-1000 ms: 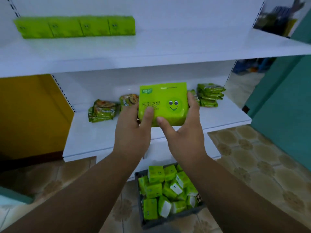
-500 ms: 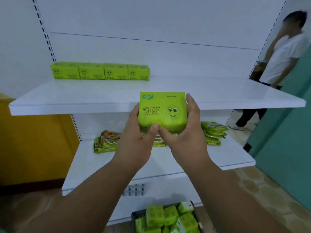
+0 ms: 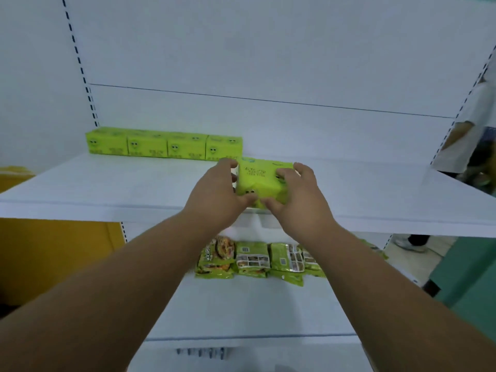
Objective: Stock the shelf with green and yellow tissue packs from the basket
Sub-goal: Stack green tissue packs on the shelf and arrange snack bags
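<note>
Head view: my left hand (image 3: 214, 196) and right hand (image 3: 300, 200) clasp tissue pack (image 3: 261, 181), raised from waist height onto upper shelf (image 3: 107, 189), near four-pack row (image 3: 163, 145); placement imminent.

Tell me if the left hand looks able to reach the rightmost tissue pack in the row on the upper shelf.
Probably yes: the left hand is just in front of that rightmost tissue pack, nothing between them, but it is busy holding another pack.

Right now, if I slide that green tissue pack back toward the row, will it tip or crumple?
The tissue pack looks soft: its wrap dents under both hands. It is probably light. Low and flat-sided, it should slide on the smooth shelf rather than tip.
</note>
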### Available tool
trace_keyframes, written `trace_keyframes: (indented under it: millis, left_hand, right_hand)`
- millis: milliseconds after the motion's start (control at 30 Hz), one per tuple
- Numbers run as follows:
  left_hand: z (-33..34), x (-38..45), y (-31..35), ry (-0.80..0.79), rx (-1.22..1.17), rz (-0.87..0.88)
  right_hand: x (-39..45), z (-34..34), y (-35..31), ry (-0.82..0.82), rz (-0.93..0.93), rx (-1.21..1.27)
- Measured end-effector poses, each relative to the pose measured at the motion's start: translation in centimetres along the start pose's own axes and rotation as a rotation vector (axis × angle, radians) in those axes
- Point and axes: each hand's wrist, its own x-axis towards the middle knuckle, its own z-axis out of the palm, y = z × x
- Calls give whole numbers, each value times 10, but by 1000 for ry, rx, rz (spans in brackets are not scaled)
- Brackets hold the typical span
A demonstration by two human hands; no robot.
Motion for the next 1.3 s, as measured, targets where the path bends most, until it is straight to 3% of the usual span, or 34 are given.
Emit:
trace_keyframes:
  millis: [200, 367, 600, 767, 1300]
  left_hand:
    - [17, 58, -18, -213, 259, 72]
    - [28, 109, -37, -251, 479, 245]
    - [16, 187, -98, -135, 641, 298]
    - [12, 228, -138, -243, 720, 227]
    - [22, 233, -150, -284, 724, 238]
  right_hand:
    - [50, 18, 11, -91, -67, -323]
    - [89, 43, 9, -56, -172, -632]
    - [168, 73, 26, -142, -21, -643]
    - [219, 92, 44, -183, -6, -632]
    - [256, 117, 52, -193, -105, -556]
